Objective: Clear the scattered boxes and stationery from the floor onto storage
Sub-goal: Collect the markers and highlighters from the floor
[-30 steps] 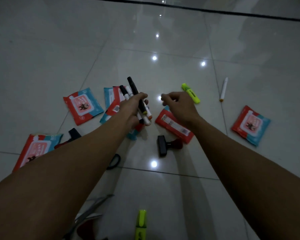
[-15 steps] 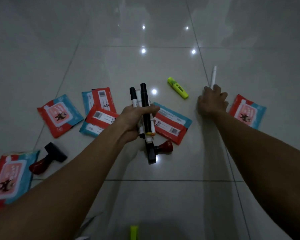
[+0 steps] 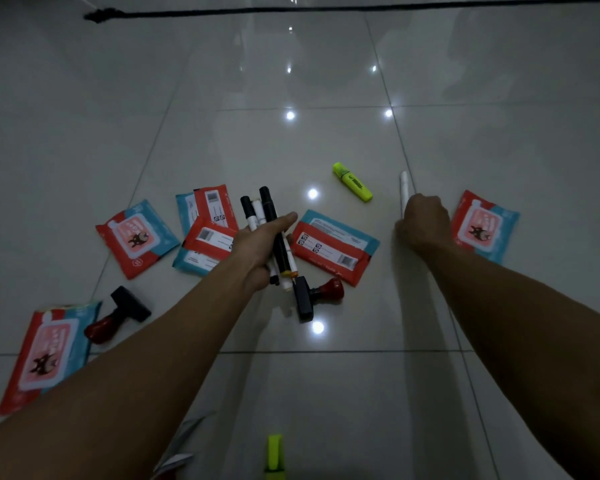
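A bundle of black and white markers (image 3: pixel 269 233) sits upright in the left hand (image 3: pixel 257 247). The right hand (image 3: pixel 421 225) closes on a white pen (image 3: pixel 404 188) lying on the floor (image 3: pixel 291 150). Red-and-blue packets (image 3: pixel 331 245) and a yellow highlighter (image 3: pixel 352 181) lie scattered flat.

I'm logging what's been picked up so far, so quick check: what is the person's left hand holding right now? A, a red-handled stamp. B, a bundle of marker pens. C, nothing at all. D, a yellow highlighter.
B: the left hand grips a bundle of marker pens, black and white barrels sticking out above and below the fist.
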Tool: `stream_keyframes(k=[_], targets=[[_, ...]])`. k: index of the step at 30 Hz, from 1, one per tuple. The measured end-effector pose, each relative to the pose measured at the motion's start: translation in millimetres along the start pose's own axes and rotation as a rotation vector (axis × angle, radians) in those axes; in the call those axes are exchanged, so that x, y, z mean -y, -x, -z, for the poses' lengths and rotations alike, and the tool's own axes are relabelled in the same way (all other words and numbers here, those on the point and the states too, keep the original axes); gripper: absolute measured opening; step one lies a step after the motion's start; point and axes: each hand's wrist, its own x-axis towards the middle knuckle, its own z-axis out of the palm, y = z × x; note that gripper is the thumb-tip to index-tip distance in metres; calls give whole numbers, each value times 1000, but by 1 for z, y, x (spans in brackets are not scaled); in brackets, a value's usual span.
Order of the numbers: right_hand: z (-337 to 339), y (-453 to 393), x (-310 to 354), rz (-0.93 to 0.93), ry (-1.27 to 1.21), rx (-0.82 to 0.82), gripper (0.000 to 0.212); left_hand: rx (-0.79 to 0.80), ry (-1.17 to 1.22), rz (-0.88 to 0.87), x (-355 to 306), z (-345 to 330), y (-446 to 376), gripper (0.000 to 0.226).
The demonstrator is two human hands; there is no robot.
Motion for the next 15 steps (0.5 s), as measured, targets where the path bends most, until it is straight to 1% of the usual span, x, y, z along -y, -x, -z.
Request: stream_keyframes(k=[2,4,7,9,10,12,13,15], targets=[[7,8,0,-58,-43,81,35,12,-29,20,2,-2,6,46],[15,14,3,-159,-133,177,41,36,-62,46,4,-4,13,48],[28,22,12,-332,-450,288,42,75,-91,77,4,-6,25,46],[38,28,25,-360,-604,311,36,82,-72,87,2,-4,30,46],[43,33,33,-329,-655,322,32,74,-51,85,1,-2,32,47],[56,43,52,-197,-720,385,25,55,-16,70,-3,3,35,50],[64,50,63,-111,-733,452,22,41,-5,55,-7,7,36,51],[80,64,86,54,-711,667,14,13,-4,25,-12,16,38,52]])
